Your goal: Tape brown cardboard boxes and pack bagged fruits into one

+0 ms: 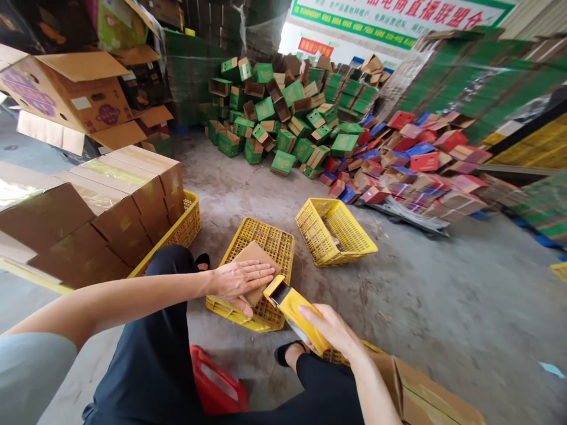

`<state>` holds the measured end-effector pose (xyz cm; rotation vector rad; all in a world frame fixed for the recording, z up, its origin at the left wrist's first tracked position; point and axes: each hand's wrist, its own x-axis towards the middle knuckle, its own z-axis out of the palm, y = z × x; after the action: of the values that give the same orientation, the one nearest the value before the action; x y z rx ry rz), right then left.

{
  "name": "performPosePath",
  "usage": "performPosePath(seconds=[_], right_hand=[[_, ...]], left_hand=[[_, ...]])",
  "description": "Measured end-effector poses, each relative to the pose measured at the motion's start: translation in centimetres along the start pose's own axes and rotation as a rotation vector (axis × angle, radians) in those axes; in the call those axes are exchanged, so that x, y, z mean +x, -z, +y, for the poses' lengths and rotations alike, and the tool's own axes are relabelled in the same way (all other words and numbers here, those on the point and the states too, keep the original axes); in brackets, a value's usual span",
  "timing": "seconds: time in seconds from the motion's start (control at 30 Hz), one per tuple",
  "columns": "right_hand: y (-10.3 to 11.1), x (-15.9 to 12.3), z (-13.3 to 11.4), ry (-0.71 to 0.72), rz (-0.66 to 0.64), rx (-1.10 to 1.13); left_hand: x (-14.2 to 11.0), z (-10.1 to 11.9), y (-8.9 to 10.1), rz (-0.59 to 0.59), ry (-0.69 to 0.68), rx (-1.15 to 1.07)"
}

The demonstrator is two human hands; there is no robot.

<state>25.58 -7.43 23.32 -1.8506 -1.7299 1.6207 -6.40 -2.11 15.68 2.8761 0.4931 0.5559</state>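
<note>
Dark trousers [137, 366] across the bottom of the frame, with red plastic item [217, 392] between the legs. Right hand [334, 330] at lower centre-right: fingers wrapped around yellow tape dispenser [305, 316], undersides hidden. Dispenser nose pointed toward upper left, at right edge of small cardboard box [257, 251]; contact with the box possible, but not certain from this angle. Left hand [241, 278] at centre: fingers extended, unclenched, laid flat on top of the box. Box position: centre of frame, on upturned yellow crate [270, 233]. Right of centre: open yellow crate [349, 255] on grey floor [248, 186]. Left edge: large brown cartons [133, 200]. Lower right: taped carton [434, 389]. Upper centre: heap of green boxes [263, 109], with red and blue boxes [424, 162] beside it, toward upper right.
</note>
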Motion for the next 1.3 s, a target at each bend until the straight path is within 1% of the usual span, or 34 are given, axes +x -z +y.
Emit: performPosePath(seconds=[0.13, 0.23, 0.33, 0.4, 0.57, 0.7, 0.77, 0.87, 0.97, 1.13, 1.3], right_hand=[[0.5, 0.4, 0.5, 0.056, -0.044, 0.024], [1.3, -0.1, 1.6, 0.018, -0.051, 0.070], [2.1, -1.0, 3.2, -0.034, -0.029, 0.123], [2.1, -1.2, 3.9, -0.030, -0.021, 0.130], [0.9, -0.2, 4.5, -0.001, -0.003, 0.112], [-0.4, 1.0, 4.8, 0.015, 0.019, 0.156], [-1.0, 1.6, 5.2, 0.029, 0.007, 0.204], [-1.6, 2.6, 6.0, 0.038, -0.010, 0.248], [-1.6, 3.3, 6.7, 0.056, -0.052, 0.276], [-0.8, 2.9, 7.4, 0.089, -0.112, 0.345], [0.0, 1.6, 8.2, 0.113, -0.153, 0.417]], left_hand=[[-0.3, -1.4, 0.1, 0.001, -0.002, -0.013], [-0.3, -2.5, 0.2, -0.003, 0.003, 0.002], [-0.2, -3.4, 0.3, -0.016, 0.010, 0.012], [-0.2, -3.8, 0.4, -0.036, 0.004, 0.011], [-0.2, -3.5, 1.1, -0.087, 0.027, 0.021], [0.9, -2.7, 1.8, -0.099, 0.054, 0.031], [1.9, -2.5, 1.9, -0.100, 0.007, 0.026], [3.1, -2.6, 1.8, -0.126, -0.117, -0.012], [3.3, -3.2, 1.6, -0.176, -0.160, -0.049], [2.9, -4.1, 1.7, -0.222, -0.108, -0.094], [3.2, -4.0, 1.7, -0.275, -0.050, -0.115]])
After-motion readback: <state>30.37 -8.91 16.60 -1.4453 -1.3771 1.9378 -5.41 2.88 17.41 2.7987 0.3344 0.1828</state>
